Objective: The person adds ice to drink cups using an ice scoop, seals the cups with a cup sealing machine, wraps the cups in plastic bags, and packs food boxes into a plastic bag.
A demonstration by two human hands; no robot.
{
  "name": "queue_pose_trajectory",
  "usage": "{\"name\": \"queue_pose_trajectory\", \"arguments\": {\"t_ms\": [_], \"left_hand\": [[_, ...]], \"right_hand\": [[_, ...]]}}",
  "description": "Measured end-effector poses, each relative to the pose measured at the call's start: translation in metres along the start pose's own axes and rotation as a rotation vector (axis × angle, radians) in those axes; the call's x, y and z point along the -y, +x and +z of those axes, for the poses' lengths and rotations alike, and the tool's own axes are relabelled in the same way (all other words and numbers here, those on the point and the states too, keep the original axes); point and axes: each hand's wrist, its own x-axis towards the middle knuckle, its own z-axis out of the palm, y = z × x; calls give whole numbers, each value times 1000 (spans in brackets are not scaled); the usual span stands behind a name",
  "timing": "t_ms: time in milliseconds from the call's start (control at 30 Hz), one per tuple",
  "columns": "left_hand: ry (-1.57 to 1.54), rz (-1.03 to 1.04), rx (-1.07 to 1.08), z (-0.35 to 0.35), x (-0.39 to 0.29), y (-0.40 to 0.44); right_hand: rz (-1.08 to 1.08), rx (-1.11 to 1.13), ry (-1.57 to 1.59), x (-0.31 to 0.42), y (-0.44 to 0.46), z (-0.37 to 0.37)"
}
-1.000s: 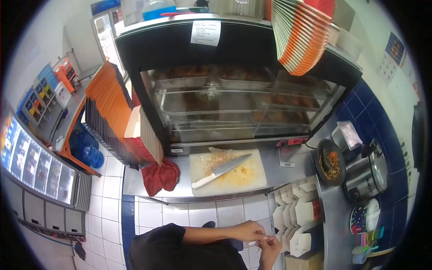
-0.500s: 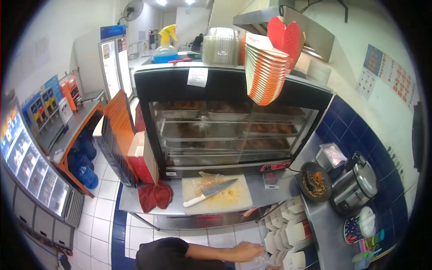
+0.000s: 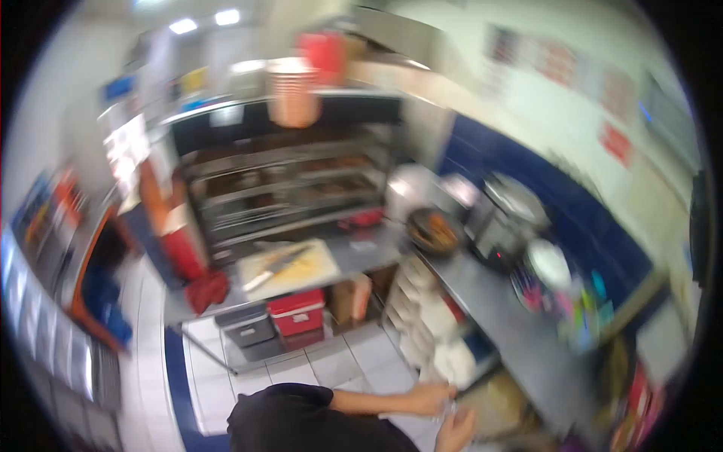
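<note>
My left hand [image 3: 432, 398] is stretched out to the right at the bottom of the view, its fingers closed. Just below it is my right hand [image 3: 456, 432], also closed, with its wrist cut off by the lower edge. Between the two hands is a bit of crumpled clear plastic [image 3: 449, 411], blurred, so its exact kind is hidden. Stacked white cartons [image 3: 454, 361] stand on a low shelf close beyond the hands. Farther off, a white-handled knife [image 3: 280, 269] lies across a cutting board [image 3: 320, 261] with yellowish food bits.
Behind the board stands a glass warming cabinet [image 3: 286, 169] with trays. A dark pan [image 3: 433, 232] of food and a metal cooker [image 3: 503, 215] sit on the right counter [image 3: 501, 313]. Below the bench are a red box [image 3: 296, 313] and a grey box [image 3: 251, 329].
My view has swung to the right and blurred. My right hand has come more into sight, close to my left. The knife and board stay put on the bench.
</note>
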Motion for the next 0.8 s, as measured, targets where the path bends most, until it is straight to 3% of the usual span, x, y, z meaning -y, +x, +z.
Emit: {"name": "queue_pose_trajectory", "arguments": {"t_ms": [33, 67, 133, 200, 267, 367, 500, 633, 733, 800], "left_hand": [[-48, -62, 96, 12, -15, 1], [-108, -200, 409, 19, -33, 16], [-376, -37, 493, 68, -47, 20], [-313, 56, 637, 106, -79, 27], [-101, 47, 798, 115, -151, 47], [-13, 230, 1095, 153, -208, 51], [-109, 461, 1172, 226, -248, 53], [-133, 538, 1319, 317, -281, 73], [-280, 616, 1264, 384, -310, 92], [-400, 511, 1265, 417, -341, 106]], "right_hand": [[-82, -40, -241, 45, -6, -25], [41, -44, -288, 54, -16, -46], [94, -80, -373, 76, -34, -93], [147, -77, -466, 77, -59, -139], [345, -252, -524, 59, -97, -169], [547, -425, -586, 48, -132, -206], [700, -567, -543, 23, -151, -253], [794, -656, -539, -14, -145, -315], [936, -550, -643, -35, -136, -379], [1007, -493, -728, -40, -128, -420]]}}
